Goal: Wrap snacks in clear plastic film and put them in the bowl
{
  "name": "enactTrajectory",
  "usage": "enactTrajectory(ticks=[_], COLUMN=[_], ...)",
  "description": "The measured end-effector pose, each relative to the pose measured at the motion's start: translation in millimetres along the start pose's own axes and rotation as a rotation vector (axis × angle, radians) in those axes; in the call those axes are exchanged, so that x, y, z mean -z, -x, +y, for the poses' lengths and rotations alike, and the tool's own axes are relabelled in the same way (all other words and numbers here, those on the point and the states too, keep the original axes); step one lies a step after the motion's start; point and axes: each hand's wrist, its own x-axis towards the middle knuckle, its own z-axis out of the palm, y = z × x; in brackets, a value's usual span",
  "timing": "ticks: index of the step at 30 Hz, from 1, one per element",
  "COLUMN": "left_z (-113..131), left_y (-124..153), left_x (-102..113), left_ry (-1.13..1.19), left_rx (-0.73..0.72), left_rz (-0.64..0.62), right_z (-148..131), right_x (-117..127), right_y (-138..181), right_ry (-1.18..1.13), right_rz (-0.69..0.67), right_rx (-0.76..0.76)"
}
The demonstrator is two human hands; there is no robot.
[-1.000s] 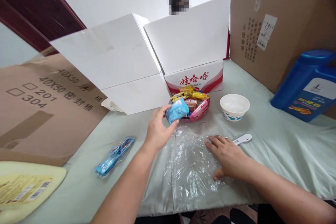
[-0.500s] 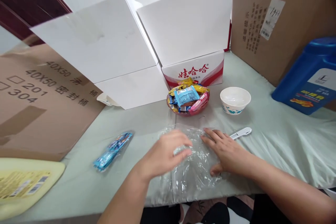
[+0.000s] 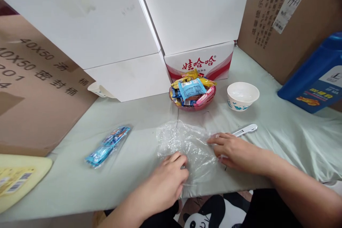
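Observation:
A crumpled clear plastic bag (image 3: 196, 158) lies on the cloth in front of me. My left hand (image 3: 171, 178) is on its near left part, fingers curled and closed on the film; the fingertips are partly hidden. At the bag's right edge, my right hand (image 3: 235, 151) has its fingers bent in and closed on the plastic. Just beyond the right hand lies a white utility knife (image 3: 246, 129), its near end hidden behind the fingers. To the left is a clear packet of blue-wrapped snacks (image 3: 108, 146), touched by neither hand.
A pink glass bowl (image 3: 192, 107) heaped with wrapped snacks stands at the back, beside a white paper bowl (image 3: 242, 96). White boxes (image 3: 128, 78) and brown cartons (image 3: 40, 89) enclose the table. A blue jug (image 3: 315, 78) stands right, a yellow container (image 3: 26, 178) left.
My left hand has come down and nearer, closing on the bag. My right hand's spread fingers have drawn together at the bag's edge. The view has tilted downward.

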Motion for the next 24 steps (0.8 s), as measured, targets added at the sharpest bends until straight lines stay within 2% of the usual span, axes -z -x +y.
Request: enactTrajectory(ticks=[4,8,11,14,16,19,21,24], left_z=[-23.6,-57.8,-77.7,-87.8,-90.1,-88.9,-86.5,-84.4], left_y=[9.5,8.1,1.3,-6.3,-10.2,-12.6,-12.0,-10.1], left_x=[20.1,32.3,31.6,26.5,23.1,20.9,22.3,27.1], left_ry=[0.252,0.593,0.696,0.768,0.819,0.821,0.807,0.815], left_rx=[-0.014,0.115,0.226,0.296,0.343,0.423,0.457,0.426], left_rz=[-0.047,-0.135,-0.028,0.059,0.077,0.07,0.029,-0.05], right_z=[1.3,-0.2,1.3,7.1,12.0,16.7,17.0,15.8], right_x=[12.9,23.0,22.3,14.9,8.5,1.7,0.7,1.6], right_y=[1.0,5.3,4.9,0.1,-4.6,-9.8,-10.1,-7.6], right_ry=[-0.117,-0.323,-0.513,-0.669,-0.621,-0.391,-0.339,-0.451], right_rz=[0.107,0.019,-0.05,-0.022,0.047,0.136,0.12,-0.003], right_rx=[-0.019,-0.132,-0.241,-0.332,-0.395,-0.463,-0.46,-0.416])
